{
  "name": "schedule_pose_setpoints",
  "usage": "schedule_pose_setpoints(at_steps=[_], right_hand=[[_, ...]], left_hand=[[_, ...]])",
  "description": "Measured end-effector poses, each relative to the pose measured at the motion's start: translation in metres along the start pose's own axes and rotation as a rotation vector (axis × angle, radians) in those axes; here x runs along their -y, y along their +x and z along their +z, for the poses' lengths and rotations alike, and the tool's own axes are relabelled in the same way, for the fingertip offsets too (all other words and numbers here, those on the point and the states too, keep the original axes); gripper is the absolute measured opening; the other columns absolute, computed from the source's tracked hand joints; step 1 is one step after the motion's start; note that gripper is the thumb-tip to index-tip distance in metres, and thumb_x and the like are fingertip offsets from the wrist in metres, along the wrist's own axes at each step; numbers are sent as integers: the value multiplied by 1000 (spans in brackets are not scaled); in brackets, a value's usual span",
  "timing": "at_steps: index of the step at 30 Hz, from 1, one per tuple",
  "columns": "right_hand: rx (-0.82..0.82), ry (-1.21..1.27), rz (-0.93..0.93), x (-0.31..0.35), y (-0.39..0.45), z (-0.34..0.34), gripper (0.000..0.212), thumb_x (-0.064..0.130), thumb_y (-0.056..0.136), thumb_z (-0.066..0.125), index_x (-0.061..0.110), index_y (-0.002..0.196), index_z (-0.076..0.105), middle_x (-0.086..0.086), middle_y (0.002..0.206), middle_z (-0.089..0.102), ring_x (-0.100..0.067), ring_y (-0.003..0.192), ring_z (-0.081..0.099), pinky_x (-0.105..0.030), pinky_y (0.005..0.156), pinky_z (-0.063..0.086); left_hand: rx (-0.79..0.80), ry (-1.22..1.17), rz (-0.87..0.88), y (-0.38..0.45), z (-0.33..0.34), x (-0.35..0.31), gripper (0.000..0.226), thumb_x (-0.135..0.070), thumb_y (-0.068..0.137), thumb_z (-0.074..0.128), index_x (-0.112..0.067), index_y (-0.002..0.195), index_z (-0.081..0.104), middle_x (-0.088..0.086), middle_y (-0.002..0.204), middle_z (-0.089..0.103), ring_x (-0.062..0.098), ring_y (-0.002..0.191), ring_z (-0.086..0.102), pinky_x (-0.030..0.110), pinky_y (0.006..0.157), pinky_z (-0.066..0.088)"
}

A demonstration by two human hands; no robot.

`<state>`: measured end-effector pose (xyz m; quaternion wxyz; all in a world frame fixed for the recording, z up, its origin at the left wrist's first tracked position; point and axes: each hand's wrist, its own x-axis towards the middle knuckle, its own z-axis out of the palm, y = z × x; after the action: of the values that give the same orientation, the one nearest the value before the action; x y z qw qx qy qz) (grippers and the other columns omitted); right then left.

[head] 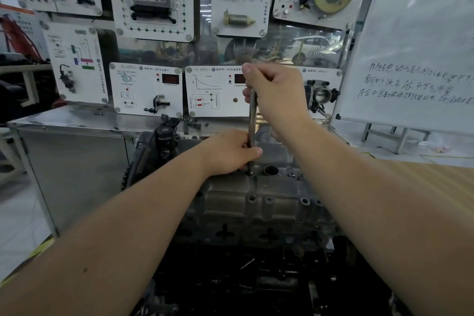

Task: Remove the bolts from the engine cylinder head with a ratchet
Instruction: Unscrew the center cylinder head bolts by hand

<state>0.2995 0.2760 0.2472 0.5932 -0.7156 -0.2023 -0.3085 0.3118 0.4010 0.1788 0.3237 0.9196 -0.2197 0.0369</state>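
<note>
Two hands hold one upright steel ratchet (252, 120): the right hand (278, 92) wraps its top, the left hand (230, 151) pinches the shaft low down, where its tip meets a bolt (249, 172) on the grey cast cylinder head (256, 202). Just right of it is a round open bore (271, 170). Far right, a whiteboard (415, 59) bears handwritten Chinese; white panels (146, 88) behind carry VW badges.
</note>
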Motion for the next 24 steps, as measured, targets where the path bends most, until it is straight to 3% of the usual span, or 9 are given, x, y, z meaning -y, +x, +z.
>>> schedule_pose_setpoints(at_steps=[3, 6, 10, 14, 18, 21, 24], right_hand=[[86, 353, 155, -5, 2, 2, 13, 23, 101, 58, 19, 95, 69, -1, 71, 71, -17, 65, 69, -32, 67, 58], [102, 500, 257, -10, 2, 7, 22, 30, 106, 48, 13, 97, 59, 3, 65, 64, -12, 51, 53, -29, 54, 49], [46, 486, 223, -17, -2, 9, 30, 45, 98, 58, 16, 92, 50, 6, 59, 50, -10, 48, 38, -25, 46, 35], [-75, 450, 188, -19, -3, 6, 27, 36, 98, 62, 15, 84, 52, 3, 67, 56, -12, 49, 44, -28, 46, 39], [26, 407, 221, -16, -3, -1, 31, 41, 102, 54, 14, 90, 66, 3, 68, 63, -10, 59, 56, -27, 56, 46], [138, 468, 359, -11, 1, -4, 39, 44, 105, 44, 13, 96, 65, 5, 61, 52, -10, 52, 45, -27, 53, 40], [114, 532, 386, -8, 0, 2, 38, 43, 107, 37, 16, 88, 55, 6, 54, 37, -11, 46, 29, -27, 48, 28]], left_hand=[[33, -151, -12, -3, -2, 1, 12, -38, 99, 57, -29, 101, 64, -6, 97, 71, 2, 75, 72, 28, 74, 50], [23, -66, 18, -4, -3, 2, 16, -40, 99, 57, -27, 97, 65, -5, 92, 73, 3, 76, 72, 31, 78, 53], [8, 43, 27, -3, -2, 0, 23, -45, 99, 56, -25, 90, 64, -4, 81, 74, 6, 74, 71, 29, 76, 52], [3, 107, 19, 0, -1, -2, 31, -49, 98, 56, -21, 88, 63, -3, 74, 73, 11, 71, 70, 30, 69, 50], [-9, 88, 15, 0, 0, -2, 35, -53, 97, 57, -19, 91, 64, -3, 76, 74, 9, 72, 70, 31, 74, 52], [13, 16, 23, -2, -1, -2, 30, -47, 99, 55, -19, 94, 65, 0, 83, 74, 10, 74, 71, 37, 83, 54], [34, -37, 32, -4, -3, -2, 23, -41, 99, 57, -20, 98, 66, 3, 89, 75, 12, 79, 73, 44, 89, 55]])
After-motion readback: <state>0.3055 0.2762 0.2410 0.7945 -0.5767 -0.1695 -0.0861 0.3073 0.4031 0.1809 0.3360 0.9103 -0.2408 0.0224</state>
